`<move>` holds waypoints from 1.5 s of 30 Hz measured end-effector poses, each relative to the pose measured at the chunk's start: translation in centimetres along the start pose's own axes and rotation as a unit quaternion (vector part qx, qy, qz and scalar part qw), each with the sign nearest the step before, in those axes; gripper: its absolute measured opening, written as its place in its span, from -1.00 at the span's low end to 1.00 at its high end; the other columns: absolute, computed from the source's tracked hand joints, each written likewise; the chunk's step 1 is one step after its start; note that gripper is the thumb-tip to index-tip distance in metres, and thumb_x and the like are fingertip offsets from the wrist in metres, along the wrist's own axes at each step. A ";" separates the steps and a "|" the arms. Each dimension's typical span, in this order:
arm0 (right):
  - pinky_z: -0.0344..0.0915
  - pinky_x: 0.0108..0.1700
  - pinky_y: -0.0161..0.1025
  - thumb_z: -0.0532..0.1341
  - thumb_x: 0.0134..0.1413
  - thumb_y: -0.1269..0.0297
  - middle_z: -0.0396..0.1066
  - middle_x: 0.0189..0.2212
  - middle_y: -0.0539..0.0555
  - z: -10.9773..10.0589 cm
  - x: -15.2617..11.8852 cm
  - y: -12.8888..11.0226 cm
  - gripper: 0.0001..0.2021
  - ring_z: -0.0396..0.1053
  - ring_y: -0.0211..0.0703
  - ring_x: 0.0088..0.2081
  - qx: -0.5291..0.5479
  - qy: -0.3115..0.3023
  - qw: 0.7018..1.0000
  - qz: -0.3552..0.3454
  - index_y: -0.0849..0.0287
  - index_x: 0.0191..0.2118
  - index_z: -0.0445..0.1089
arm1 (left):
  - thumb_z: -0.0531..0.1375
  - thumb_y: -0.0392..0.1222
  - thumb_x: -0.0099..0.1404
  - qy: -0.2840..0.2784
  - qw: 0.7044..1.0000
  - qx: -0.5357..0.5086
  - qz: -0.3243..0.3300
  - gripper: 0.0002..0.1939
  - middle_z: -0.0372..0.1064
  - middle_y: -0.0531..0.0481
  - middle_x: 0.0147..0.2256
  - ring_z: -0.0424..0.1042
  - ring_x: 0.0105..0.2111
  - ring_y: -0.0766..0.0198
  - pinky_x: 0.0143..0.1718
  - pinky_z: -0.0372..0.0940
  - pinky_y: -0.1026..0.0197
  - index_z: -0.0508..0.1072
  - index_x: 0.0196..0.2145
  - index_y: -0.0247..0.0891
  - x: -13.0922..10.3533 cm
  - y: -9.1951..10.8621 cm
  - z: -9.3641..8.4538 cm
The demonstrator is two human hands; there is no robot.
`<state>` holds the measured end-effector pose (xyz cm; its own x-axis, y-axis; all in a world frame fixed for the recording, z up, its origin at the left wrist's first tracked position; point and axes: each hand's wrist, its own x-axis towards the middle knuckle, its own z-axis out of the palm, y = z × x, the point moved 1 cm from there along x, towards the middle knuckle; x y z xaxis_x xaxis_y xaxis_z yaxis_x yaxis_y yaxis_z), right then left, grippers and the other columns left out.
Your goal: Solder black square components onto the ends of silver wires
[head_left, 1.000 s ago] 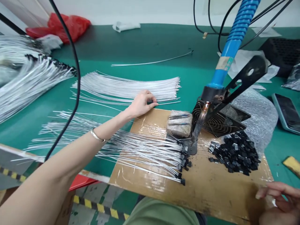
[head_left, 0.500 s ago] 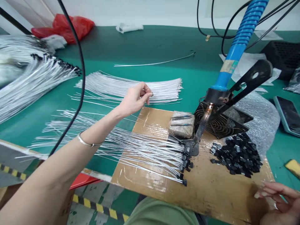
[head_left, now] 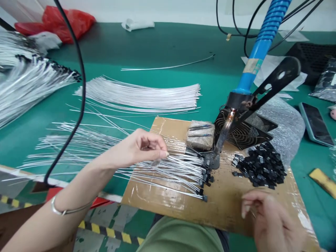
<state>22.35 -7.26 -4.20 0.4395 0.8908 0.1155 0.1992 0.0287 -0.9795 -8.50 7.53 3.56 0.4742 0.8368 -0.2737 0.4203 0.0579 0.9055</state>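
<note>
My left hand (head_left: 147,148) is pinched around a thin white wire (head_left: 109,120), which trails off behind it to the upper left. Below the hand, white wires with black connectors (head_left: 206,176) on their right ends lie across a brown board (head_left: 162,201). Farther back rests a neat bundle of bare-ended white wires (head_left: 147,94). My right hand (head_left: 274,217) hovers over the board's right side with curled fingers; what they hold, if anything, I cannot make out. In front of it sits a heap of small black connectors (head_left: 262,166).
A blue hose (head_left: 258,49) with a soldering iron (head_left: 227,127) hangs over the board beside a fan (head_left: 236,131). A block with metal tips (head_left: 201,140) stands nearby. A phone (head_left: 316,124) and a yellow sponge (head_left: 324,182) lie right. A black cable (head_left: 78,52) crosses the left side.
My left hand has come down from the wire bundle toward the board, bringing a wire along. My right hand has moved left and inward over the board. The view has shifted slightly.
</note>
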 end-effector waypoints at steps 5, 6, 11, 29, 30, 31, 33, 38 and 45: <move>0.10 -0.48 -0.28 0.21 0.35 0.04 0.34 -0.50 -0.01 4.3 -0.7 -3.0 -0.68 0.27 -0.27 -0.53 0.027 -0.148 0.986 0.068 0.15 -0.32 0.53 | 0.32 -0.17 0.23 -0.028 0.999 -0.027 -0.001 -0.83 0.31 0.09 -0.62 0.14 -0.61 0.37 -0.60 0.08 0.29 0.52 -0.50 -0.21 -0.2 -1.1 2.7; 0.10 -0.47 -0.28 0.22 0.34 0.02 0.34 -0.49 -0.02 4.7 -0.6 -3.3 -0.68 0.28 -0.27 -0.51 0.028 -0.162 0.984 0.071 0.14 -0.32 0.52 | 0.32 -0.16 0.24 -0.030 0.999 -0.026 0.000 -0.84 0.33 0.07 -0.61 0.16 -0.61 0.37 -0.59 0.09 0.29 0.53 -0.48 -0.21 -0.3 -1.2 2.9; 0.12 -0.48 -0.31 0.24 0.34 0.08 0.36 -0.50 -0.03 5.6 0.3 -3.7 -0.70 0.28 -0.28 -0.50 0.006 -0.208 0.977 0.052 0.14 -0.37 0.48 | 0.30 -0.19 0.28 -0.038 0.999 -0.031 0.000 -0.84 0.32 0.08 -0.59 0.16 -0.59 0.38 -0.58 0.08 0.31 0.52 -0.46 -0.24 -0.4 -1.2 3.2; 0.16 -0.38 -0.32 0.15 0.39 0.45 0.31 -0.43 -0.03 6.1 1.0 -2.6 -0.80 0.28 -0.26 -0.38 -0.050 -0.250 0.961 -0.107 0.12 -0.31 0.37 | 0.14 -0.07 0.43 -0.090 0.994 0.055 -0.020 -0.75 0.31 0.07 -0.52 0.19 -0.54 0.31 -0.55 0.04 0.28 0.53 -0.29 -0.24 0.2 1.1 9.0; 0.16 -0.39 -0.32 0.16 0.39 0.43 0.31 -0.44 -0.03 6.0 0.9 -2.6 -0.80 0.28 -0.26 -0.39 -0.045 -0.243 0.964 -0.098 0.12 -0.32 0.38 | 0.14 -0.06 0.42 -0.089 0.995 0.033 -0.035 -0.74 0.26 0.10 -0.54 0.14 -0.56 0.33 -0.56 0.00 0.27 0.49 -0.34 -0.24 0.4 1.2 9.3; 0.14 -0.40 -0.31 0.16 0.40 0.41 0.31 -0.46 -0.04 5.9 0.9 -2.5 -0.78 0.27 -0.27 -0.42 -0.038 -0.229 0.970 -0.079 0.12 -0.34 0.39 | 0.14 -0.05 0.41 -0.083 0.995 0.011 -0.051 -0.74 0.21 0.12 -0.55 0.10 -0.57 0.34 -0.56 -0.03 0.27 0.45 -0.37 -0.23 0.6 1.2 9.5; 0.12 -0.44 -0.32 0.19 0.41 0.34 0.27 -0.54 -0.07 5.5 0.9 -2.4 -0.73 0.23 -0.30 -0.49 -0.002 -0.165 0.986 -0.023 0.12 -0.41 0.39 | 0.16 -0.02 0.39 -0.063 0.995 -0.027 -0.077 -0.74 0.20 0.13 -0.56 0.09 -0.57 0.34 -0.57 -0.05 0.27 0.41 -0.38 -0.23 0.9 1.4 9.7; 0.34 -0.52 -0.29 -0.02 0.45 -0.11 0.42 -0.49 0.05 4.3 1.6 -1.7 -0.44 0.39 -0.22 -0.54 0.217 -0.087 0.966 0.109 0.15 -0.29 0.59 | 0.22 -0.01 0.29 -0.003 0.992 -0.085 -0.089 -0.74 0.27 0.08 -0.54 0.16 -0.55 0.33 -0.54 0.03 0.28 0.41 -0.43 -0.24 1.4 1.7 9.4; 0.43 -0.51 -0.39 0.24 0.38 0.14 0.51 -0.38 0.06 6.1 0.3 -1.1 -0.75 0.43 -0.29 -0.48 0.192 -0.088 0.967 0.145 0.07 -0.17 0.67 | 0.25 0.00 0.27 0.004 0.993 -0.087 -0.084 -0.73 0.26 0.09 -0.55 0.15 -0.54 0.33 -0.53 0.03 0.27 0.45 -0.43 -0.26 1.5 1.7 9.7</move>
<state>16.91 -4.24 -4.07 0.2653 0.9491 -0.1700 -0.2649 -0.0977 -0.9593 0.43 3.63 1.53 0.4020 0.8114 -0.4243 0.3529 0.2903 0.8895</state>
